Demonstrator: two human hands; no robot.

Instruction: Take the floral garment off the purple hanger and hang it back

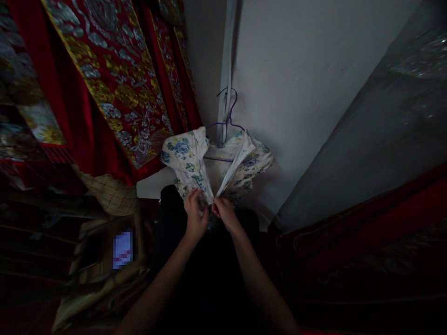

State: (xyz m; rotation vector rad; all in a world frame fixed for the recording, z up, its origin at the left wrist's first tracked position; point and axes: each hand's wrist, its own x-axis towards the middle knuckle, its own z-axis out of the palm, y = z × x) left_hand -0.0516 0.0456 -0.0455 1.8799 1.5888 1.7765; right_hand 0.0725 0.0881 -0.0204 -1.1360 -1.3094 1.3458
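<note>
I pinch the shirt (187, 153) low down with my right hand (225, 210), likely steadying it; left hand (194, 213) beside, grip unclear.

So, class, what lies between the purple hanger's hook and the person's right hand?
In the head view, the floral shirt's open neck and front lie between the hook and the right hand.

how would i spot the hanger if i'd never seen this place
Find the pale wall, right of the red embroidered cloth. In front of it is a floral shirt, and the hanger rises from its open neck. Thin and purple with a curved hook, it stands out from the shirt's white, blue-flowered fabric.
</note>
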